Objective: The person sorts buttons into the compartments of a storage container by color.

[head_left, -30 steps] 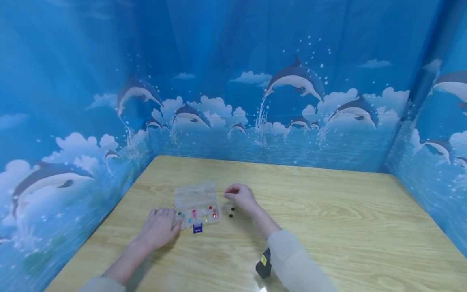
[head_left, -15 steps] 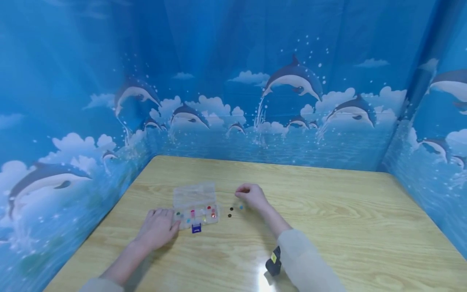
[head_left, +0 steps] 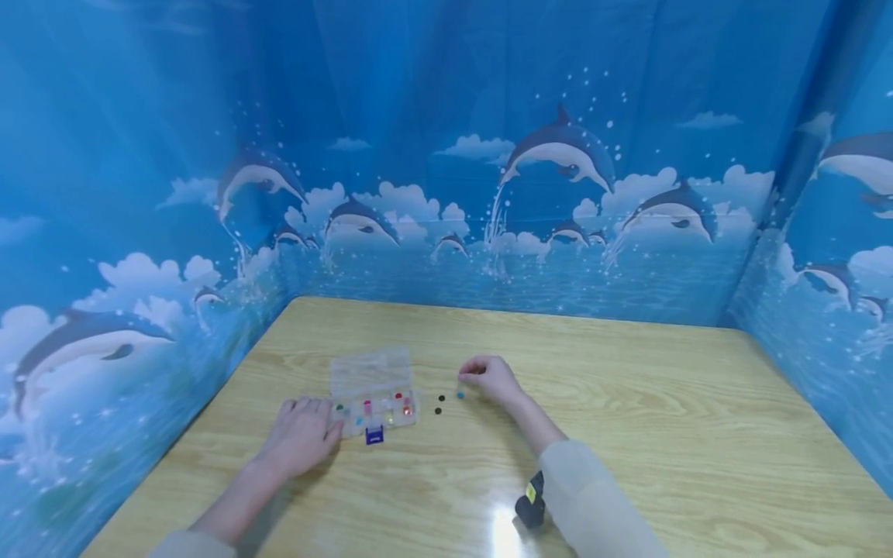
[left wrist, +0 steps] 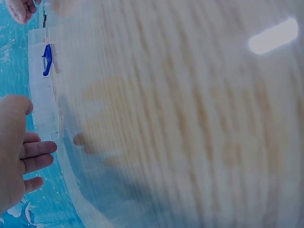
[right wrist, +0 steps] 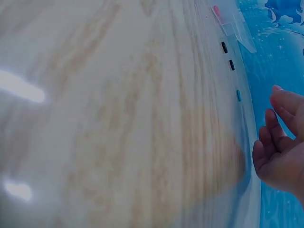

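A clear plastic compartment box stands on the table with its clear lid folded back. Small coloured pieces lie in its compartments, and a blue-purple clasp hangs at the front. My left hand rests at the box's left end, its fingers fairly straight and the thumb at the box edge. Right of the box lie two small black pieces and a small blue piece. Just above the blue piece is my right hand, thumb and forefinger brought close together; whether anything sits between them is hidden.
The wood-grain table reaches well to the right of the hands. Blue dolphin-print curtains stand along its back and sides. A black device with a yellow label is at the right sleeve.
My right hand has moved right, away from the box, and then stays near the blue piece, which has come into sight. The left hand keeps its place at the box.
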{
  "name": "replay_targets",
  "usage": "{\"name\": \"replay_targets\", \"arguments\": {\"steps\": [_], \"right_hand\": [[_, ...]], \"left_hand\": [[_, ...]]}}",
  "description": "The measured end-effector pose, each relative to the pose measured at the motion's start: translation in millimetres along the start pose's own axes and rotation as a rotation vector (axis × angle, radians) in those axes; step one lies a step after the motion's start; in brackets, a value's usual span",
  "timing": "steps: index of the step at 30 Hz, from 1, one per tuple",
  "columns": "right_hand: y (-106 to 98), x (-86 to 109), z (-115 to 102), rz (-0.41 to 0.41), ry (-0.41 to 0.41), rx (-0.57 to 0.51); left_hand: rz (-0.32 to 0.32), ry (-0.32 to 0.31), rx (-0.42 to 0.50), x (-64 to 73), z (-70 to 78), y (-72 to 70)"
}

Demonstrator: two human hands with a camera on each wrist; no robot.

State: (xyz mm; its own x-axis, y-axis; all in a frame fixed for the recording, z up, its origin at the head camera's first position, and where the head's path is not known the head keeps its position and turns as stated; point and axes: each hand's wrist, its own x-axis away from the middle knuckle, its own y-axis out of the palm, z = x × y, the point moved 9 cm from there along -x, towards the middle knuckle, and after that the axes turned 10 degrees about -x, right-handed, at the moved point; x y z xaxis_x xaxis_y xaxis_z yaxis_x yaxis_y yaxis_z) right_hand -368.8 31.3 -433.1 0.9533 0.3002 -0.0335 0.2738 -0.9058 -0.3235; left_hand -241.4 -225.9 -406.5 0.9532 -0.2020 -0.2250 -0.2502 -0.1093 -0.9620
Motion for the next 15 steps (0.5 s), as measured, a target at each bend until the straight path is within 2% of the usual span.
{"name": "replay_targets", "arguments": {"steps": [7, 15], "right_hand": [[5.2, -0.2, 7.0, -0.054, -0.005, 0.022], [9.6, 2.1, 11.6, -0.117, 0.025, 0.026]], "left_hand": [[0.007, 0.004, -0.001, -0.3, -0.9, 2.0], [0.005, 0.005, 0.002, 0.5, -0.2, -1.9]]}}
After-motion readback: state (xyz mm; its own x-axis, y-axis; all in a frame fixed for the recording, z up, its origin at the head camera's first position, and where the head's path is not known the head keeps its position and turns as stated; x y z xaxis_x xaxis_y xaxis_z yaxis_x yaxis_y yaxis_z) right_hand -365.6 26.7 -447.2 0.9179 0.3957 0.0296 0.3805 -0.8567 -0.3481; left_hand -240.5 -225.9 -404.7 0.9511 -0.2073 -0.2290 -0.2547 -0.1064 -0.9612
